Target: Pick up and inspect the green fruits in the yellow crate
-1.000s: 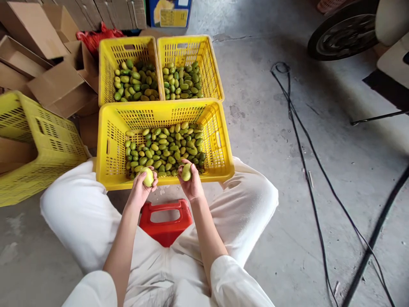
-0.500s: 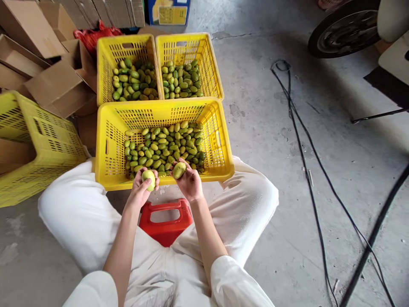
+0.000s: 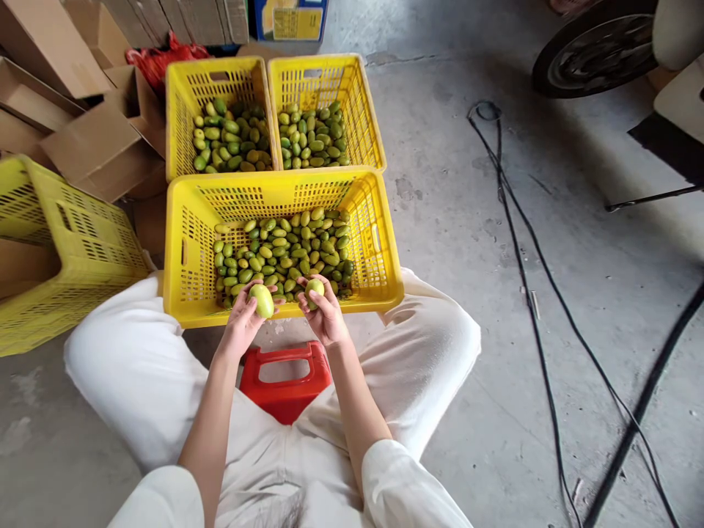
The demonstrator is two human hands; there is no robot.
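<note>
In my left hand (image 3: 242,320) rests a pale yellow-green oval fruit (image 3: 261,301), with the thumb and fingers around it. My right hand (image 3: 328,317) holds a second, similar fruit (image 3: 314,293) between thumb and fingers. Both hands are above the near rim of a wide yellow plastic crate (image 3: 283,312), close to each other but apart. Inside that crate lies a layer of loose green and yellowish fruits (image 3: 291,249). The exact kind of fruit is hard to tell.
Behind stand two yellow crates, one at left (image 3: 174,125) and one at right (image 3: 369,117), holding similar fruits. Another yellow crate (image 3: 88,242) and open cardboard boxes (image 3: 91,150) are on the left. A red plastic stool (image 3: 284,389), black cables (image 3: 531,286) and a wheel (image 3: 597,51) are also around.
The fruits have turned in both hands: the left one now shows its long side, and the right one faces another way. Both hands have shifted slightly; the crates have not moved.
</note>
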